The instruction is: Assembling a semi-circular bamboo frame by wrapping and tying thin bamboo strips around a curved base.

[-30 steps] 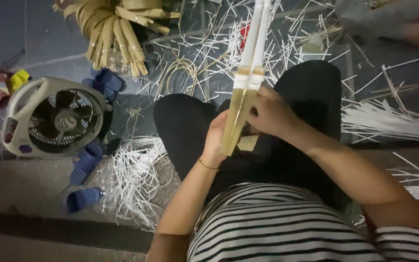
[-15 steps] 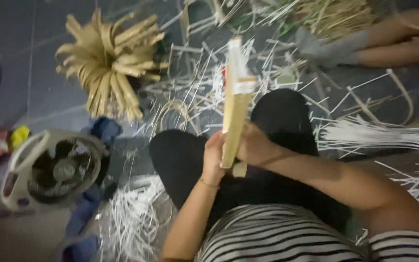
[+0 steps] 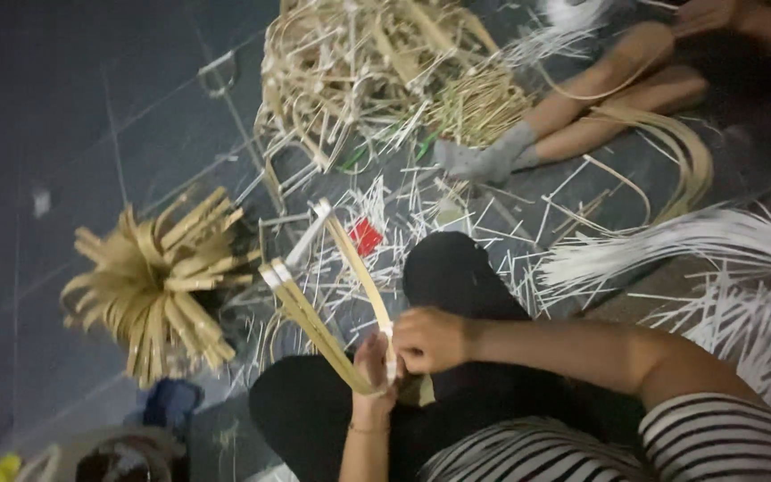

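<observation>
Both hands meet above the lap: the left hand [image 3: 372,361] and right hand [image 3: 428,339] each have fingers closed on the bent, pale flat bamboo strips [image 3: 319,326]. The strips fork up-left, over the dark floor [image 3: 91,134] strewn with thin white slivers [image 3: 725,241]

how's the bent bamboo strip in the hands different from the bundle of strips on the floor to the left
The bent bamboo strip is one long piece folded into a narrow V, held up by the left hand and right hand. The bundle of strips holds many shorter pieces fanned out, lying untouched. Both are pale tan.

No packages, labels, signs or screens.
</observation>
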